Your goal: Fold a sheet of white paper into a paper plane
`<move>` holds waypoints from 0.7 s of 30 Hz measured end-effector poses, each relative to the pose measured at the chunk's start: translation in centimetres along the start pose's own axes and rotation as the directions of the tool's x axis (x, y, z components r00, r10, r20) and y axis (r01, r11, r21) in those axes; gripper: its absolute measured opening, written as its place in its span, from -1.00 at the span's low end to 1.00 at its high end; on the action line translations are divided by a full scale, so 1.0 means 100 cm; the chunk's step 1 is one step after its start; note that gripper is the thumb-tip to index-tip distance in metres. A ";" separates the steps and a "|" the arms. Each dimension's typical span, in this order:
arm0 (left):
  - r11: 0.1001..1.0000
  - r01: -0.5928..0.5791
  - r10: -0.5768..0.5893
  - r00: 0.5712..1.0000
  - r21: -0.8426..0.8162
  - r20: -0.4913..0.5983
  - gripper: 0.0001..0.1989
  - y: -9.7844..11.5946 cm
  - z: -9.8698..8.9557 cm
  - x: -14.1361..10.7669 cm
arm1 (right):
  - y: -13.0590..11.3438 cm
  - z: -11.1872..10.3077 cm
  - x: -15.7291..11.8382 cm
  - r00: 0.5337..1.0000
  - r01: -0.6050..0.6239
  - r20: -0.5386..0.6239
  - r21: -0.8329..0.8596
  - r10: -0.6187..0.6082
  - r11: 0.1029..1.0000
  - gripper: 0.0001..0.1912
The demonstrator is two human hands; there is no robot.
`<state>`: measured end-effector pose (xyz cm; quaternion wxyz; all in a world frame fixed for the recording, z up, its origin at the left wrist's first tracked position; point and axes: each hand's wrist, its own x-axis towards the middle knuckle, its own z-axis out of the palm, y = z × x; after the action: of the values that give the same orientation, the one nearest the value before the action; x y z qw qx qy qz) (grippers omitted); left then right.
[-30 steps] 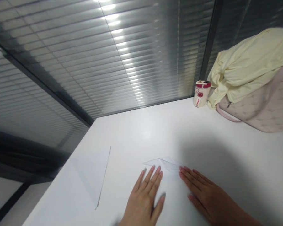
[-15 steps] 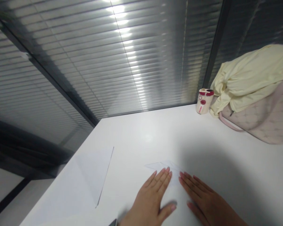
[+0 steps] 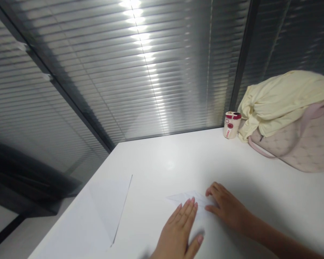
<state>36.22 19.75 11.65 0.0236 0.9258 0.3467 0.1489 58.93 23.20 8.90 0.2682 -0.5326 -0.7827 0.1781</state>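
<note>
Folded white paper (image 3: 190, 199) lies on the white table (image 3: 164, 162), long axis running 9-to-3 o'clock, tip at 9. Your left hand (image 3: 176, 239) touches its near edge, fingers together; your right hand (image 3: 228, 208) touches its 3 o'clock end, fingers curled, slightly apart.

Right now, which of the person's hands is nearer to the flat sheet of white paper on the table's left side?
Left. The left hand lies to the right of the sheet of white paper. The right hand is farther right, past the folded paper.
</note>
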 end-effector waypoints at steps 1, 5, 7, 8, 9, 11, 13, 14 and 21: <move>1.000 -0.004 0.004 1.000 -0.005 -0.005 -0.23 0.000 0.000 0.000 | -0.001 0.002 0.003 1.000 -0.021 0.011 0.013 0.020 1.000 -0.81; 0.998 0.065 -0.067 0.995 -0.022 -0.077 -0.37 -0.006 0.006 -0.001 | -0.005 0.004 0.004 0.995 -0.099 0.024 0.085 0.097 0.991 -0.75; 0.993 0.117 -0.120 0.980 -0.029 -0.161 -0.41 -0.012 0.010 0.001 | -0.009 0.002 0.003 0.990 -0.134 0.054 0.126 0.128 0.983 -0.75; 0.990 0.137 -0.142 0.969 -0.036 -0.204 -0.41 -0.016 0.010 0.002 | -0.011 0.000 0.003 0.989 -0.139 0.074 0.145 0.129 0.980 -0.76; 0.987 0.156 -0.162 0.956 -0.045 -0.246 -0.40 -0.019 0.010 0.004 | -0.014 -0.002 0.003 0.990 -0.126 0.086 0.160 0.113 0.979 -0.77; 0.983 0.175 -0.182 0.927 -0.053 -0.328 -0.41 -0.024 0.006 0.007 | -0.018 -0.007 0.002 0.999 -0.016 0.049 0.164 0.008 0.986 -0.80; 0.992 0.118 -0.121 0.909 -0.033 -0.399 -0.57 -0.026 0.000 0.009 | -0.021 -0.011 0.000 0.979 0.203 -0.042 0.099 -0.200 0.974 -0.84; 0.998 0.057 -0.059 0.902 -0.017 -0.427 -0.67 -0.027 -0.003 0.010 | -0.021 -0.011 -0.001 0.944 0.323 -0.077 0.044 -0.319 0.945 -0.84; 0.991 -0.128 0.132 0.953 0.032 -0.272 -0.78 -0.019 -0.001 0.005 | -0.003 -0.003 -0.015 0.825 0.565 0.117 -0.193 -0.553 0.802 -0.80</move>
<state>35.33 21.46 11.55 -0.0408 0.9174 0.2860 0.2739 59.34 21.69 8.90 0.2268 -0.2996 -0.9265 0.0182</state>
